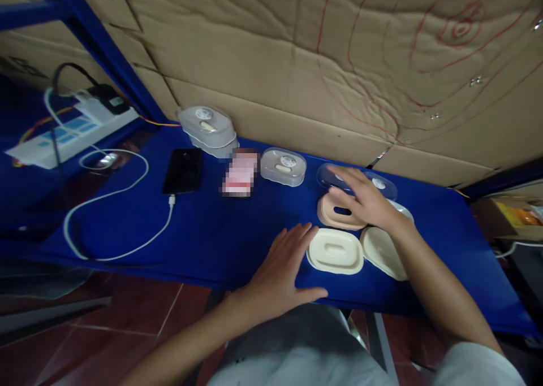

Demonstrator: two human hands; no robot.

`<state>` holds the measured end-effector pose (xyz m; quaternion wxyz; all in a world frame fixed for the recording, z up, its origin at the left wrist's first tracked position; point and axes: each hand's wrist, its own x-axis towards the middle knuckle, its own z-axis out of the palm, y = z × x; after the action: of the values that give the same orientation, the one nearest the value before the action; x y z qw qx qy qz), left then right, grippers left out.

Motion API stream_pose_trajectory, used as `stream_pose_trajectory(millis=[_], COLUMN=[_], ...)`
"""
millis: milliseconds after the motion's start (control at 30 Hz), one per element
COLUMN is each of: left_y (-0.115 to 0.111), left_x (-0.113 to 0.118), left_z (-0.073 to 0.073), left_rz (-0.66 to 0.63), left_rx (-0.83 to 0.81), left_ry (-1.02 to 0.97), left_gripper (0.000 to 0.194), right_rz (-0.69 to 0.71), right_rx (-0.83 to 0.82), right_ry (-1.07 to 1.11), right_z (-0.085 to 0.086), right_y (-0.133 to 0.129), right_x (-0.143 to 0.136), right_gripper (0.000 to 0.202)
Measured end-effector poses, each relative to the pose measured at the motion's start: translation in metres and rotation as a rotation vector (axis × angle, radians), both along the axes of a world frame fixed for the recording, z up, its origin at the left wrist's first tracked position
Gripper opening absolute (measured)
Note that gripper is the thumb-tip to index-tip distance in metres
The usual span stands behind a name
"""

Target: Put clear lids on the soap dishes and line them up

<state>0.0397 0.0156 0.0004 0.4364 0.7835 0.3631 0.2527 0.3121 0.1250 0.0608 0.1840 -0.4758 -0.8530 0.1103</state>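
My left hand (284,270) is open on the blue table, its fingers spread and its thumb stretched out. Its fingertips are at the left edge of a cream oval plastic piece (335,250) with a raised bar in the middle. My right hand (367,199) reaches over a peach-coloured oval piece (333,215) with a slot in it. Its fingers are stretched out and apart, partly covering a clear plastic cover (326,177) behind. Whether they touch that cover I cannot tell. Below my right wrist lies another cream piece (382,253), partly hidden by the forearm.
A clear cover with a round sticker (283,168) stands left of my right hand, and stacked covers (207,127) sit farther left. A black phone (182,171) on a white cable lies beside a second phone (241,174). Cardboard (254,64) walls the back; a power strip (72,134) lies left.
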Motion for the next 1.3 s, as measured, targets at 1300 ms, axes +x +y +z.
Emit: stream_pose_trajectory(millis=[1300], left_y=[0.017], left_x=[0.031], left_z=[0.002], left_rz=[0.581], left_rx=[-0.846], left_ry=[-1.047], left_gripper=[0.07], right_rz=[-0.255], right_rx=[-0.025], right_ry=[-0.116], right_z=[-0.039], right_y=[0.016], right_x=[0.031], right_gripper=[0.093])
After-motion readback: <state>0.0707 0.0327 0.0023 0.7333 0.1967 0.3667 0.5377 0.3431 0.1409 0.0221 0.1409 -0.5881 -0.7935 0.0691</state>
